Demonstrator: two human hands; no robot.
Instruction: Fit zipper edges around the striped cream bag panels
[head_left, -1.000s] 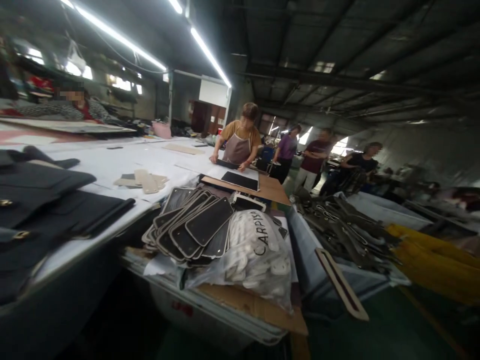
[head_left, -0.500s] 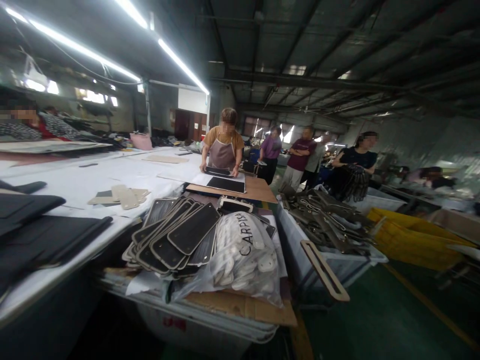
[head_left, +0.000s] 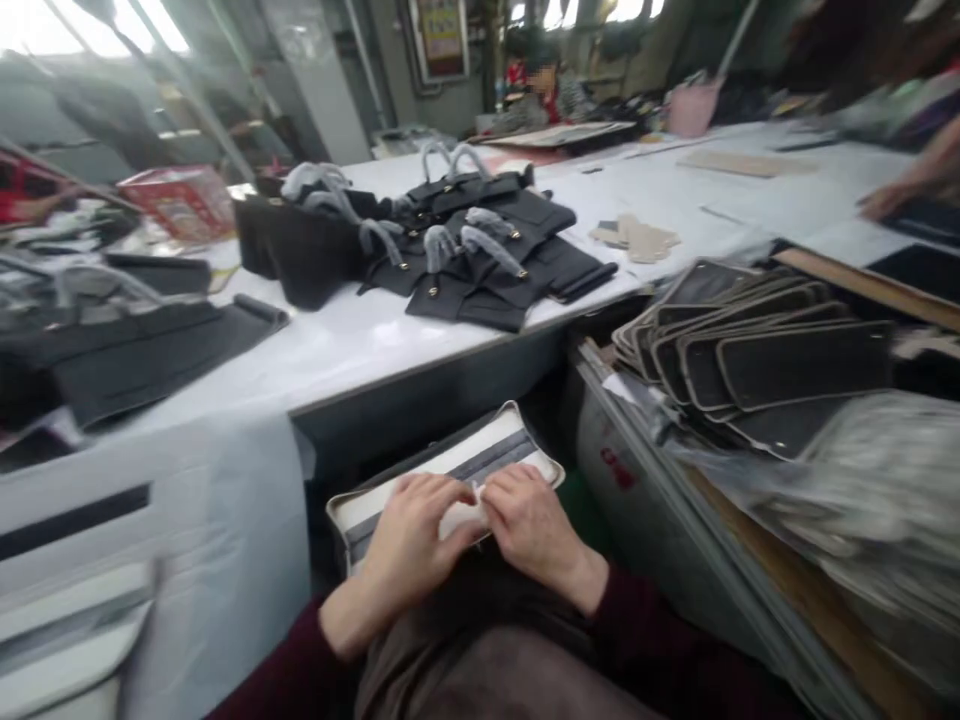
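Across my lap lies a flat bag panel (head_left: 517,421), white with a dark grey stripe and light piped edges with rounded corners. My left hand (head_left: 416,530) rests over its near side, thumb and forefinger curled in a pinch. Close beside it, my right hand (head_left: 534,525) has its fingers bunched, with the fingertips nearly meeting the left ones. Between the fingertips shows a small white piece (head_left: 478,492), too blurred to identify. My palms cover the near part of the panel.
Black handbags (head_left: 487,250) with wrapped handles lie on the white table (head_left: 360,345). At right, dark panels (head_left: 802,365) and a plastic bag (head_left: 892,490) top a bin (head_left: 630,500). Another striped panel (head_left: 82,620) lies left. A co-worker's hand (head_left: 889,200) appears far right.
The view has swung left and down from the workshop to my lap. Both my hands and the striped panel are now in sight; neither was visible before.
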